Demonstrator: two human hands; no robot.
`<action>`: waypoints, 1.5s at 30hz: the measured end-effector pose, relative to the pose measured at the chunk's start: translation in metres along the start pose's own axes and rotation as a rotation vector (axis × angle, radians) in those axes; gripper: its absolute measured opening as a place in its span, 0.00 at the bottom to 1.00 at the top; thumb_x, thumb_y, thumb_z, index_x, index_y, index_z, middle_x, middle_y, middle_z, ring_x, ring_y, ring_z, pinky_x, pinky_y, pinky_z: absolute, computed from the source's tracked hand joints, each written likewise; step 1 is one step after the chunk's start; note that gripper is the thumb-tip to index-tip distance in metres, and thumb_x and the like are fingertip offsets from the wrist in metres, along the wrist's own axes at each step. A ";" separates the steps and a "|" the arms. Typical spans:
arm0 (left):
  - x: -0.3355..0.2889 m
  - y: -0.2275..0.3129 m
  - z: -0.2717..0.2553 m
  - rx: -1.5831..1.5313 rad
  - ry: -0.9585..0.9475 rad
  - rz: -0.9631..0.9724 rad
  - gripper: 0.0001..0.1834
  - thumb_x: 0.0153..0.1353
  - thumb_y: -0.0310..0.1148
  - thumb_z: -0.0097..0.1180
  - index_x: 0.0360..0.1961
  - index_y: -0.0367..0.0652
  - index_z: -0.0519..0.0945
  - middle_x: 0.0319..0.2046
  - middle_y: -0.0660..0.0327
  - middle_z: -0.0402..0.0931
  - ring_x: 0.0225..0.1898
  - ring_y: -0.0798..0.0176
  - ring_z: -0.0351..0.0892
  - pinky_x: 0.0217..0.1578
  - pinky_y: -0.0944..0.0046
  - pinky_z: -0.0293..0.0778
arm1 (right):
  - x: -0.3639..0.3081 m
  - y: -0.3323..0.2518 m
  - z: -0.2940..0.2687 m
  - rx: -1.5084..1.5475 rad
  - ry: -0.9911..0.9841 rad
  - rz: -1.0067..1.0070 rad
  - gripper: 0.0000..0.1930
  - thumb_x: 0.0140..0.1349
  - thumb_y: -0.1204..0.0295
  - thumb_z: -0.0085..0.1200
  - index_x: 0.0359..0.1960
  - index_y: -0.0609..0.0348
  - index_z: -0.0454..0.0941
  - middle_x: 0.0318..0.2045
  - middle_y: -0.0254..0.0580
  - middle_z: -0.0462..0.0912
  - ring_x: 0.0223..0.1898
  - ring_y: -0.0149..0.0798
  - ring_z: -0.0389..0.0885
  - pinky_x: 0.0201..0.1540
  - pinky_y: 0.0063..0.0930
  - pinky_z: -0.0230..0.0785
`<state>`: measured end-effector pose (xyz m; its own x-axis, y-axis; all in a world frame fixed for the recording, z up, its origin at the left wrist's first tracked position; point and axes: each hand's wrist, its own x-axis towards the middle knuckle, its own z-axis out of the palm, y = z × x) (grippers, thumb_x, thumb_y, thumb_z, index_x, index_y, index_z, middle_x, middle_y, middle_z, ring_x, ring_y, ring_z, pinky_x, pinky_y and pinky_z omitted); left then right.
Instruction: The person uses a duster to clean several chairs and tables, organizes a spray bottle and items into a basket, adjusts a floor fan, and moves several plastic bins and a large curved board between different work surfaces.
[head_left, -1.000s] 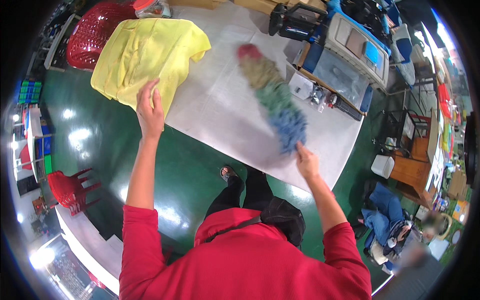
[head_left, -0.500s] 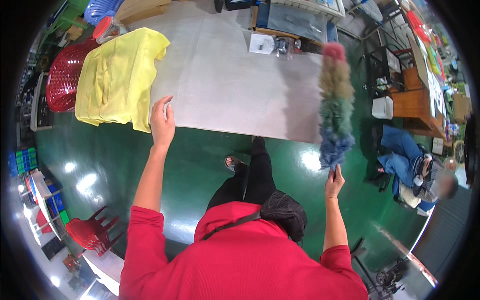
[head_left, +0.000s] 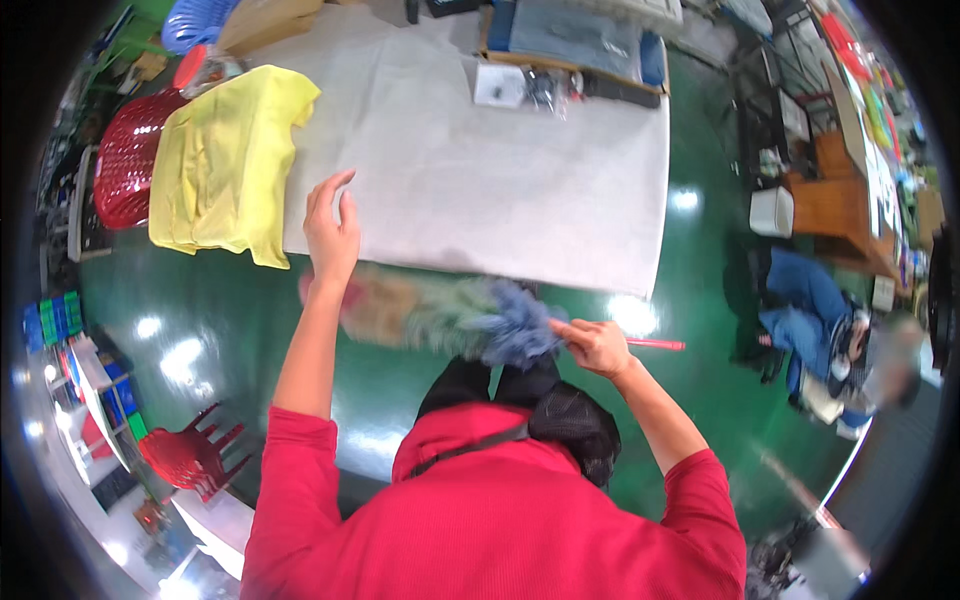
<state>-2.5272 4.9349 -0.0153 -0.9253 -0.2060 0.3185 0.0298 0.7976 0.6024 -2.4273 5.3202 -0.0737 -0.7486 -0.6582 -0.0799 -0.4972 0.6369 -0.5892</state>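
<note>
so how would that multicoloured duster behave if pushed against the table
The duster would probably give softly, since its head looks fluffy. It is likely light for its size: the right hand alone holds it out sideways by one end. Its red handle looks thin and straight, so that part may be fairly stiff.

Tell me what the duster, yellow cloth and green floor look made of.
Duster: soft, fluffy fibre, perhaps synthetic, judging by its shaggy outline, though blurred.
Yellow cloth: matt-looking fabric, shown by its creases and drape.
Green floor: hard, glossy, probably painted or coated; bright reflections gleam on it.
</note>
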 end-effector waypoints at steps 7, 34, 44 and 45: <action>-0.036 -0.024 -0.034 0.160 0.190 -0.241 0.13 0.54 0.21 0.46 0.41 0.41 0.76 0.39 0.57 0.75 0.44 0.55 0.72 0.45 0.59 0.68 | 0.050 0.049 0.034 -0.007 0.160 0.197 0.21 0.48 0.73 0.54 0.48 0.49 0.74 0.28 0.46 0.79 0.26 0.48 0.78 0.26 0.37 0.71; 0.340 0.013 0.106 -0.030 0.113 0.398 0.14 0.55 0.30 0.51 0.43 0.41 0.76 0.41 0.56 0.76 0.44 0.53 0.72 0.44 0.59 0.69 | 0.099 0.031 -0.046 0.372 0.155 0.254 0.14 0.46 0.75 0.54 0.38 0.63 0.77 0.26 0.54 0.78 0.25 0.51 0.78 0.28 0.34 0.71; 0.440 0.020 0.193 0.148 -0.457 0.609 0.23 0.52 0.36 0.56 0.49 0.37 0.73 0.44 0.47 0.73 0.47 0.47 0.72 0.48 0.58 0.67 | 0.061 -0.051 -0.005 0.277 0.619 0.754 0.12 0.43 0.81 0.51 0.33 0.64 0.75 0.16 0.42 0.70 0.13 0.34 0.67 0.18 0.23 0.60; 0.443 0.018 0.192 0.115 -0.454 0.631 0.23 0.52 0.36 0.56 0.49 0.37 0.72 0.44 0.47 0.73 0.46 0.47 0.72 0.48 0.57 0.67 | 0.063 -0.057 0.000 0.285 0.689 0.786 0.12 0.45 0.83 0.50 0.34 0.65 0.75 0.14 0.39 0.66 0.12 0.28 0.61 0.17 0.20 0.55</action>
<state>-3.0093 4.9669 -0.0044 -0.8114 0.5372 0.2304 0.5845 0.7457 0.3199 -2.4462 5.2431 -0.0449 -0.9430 0.3173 -0.1007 0.2835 0.6067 -0.7427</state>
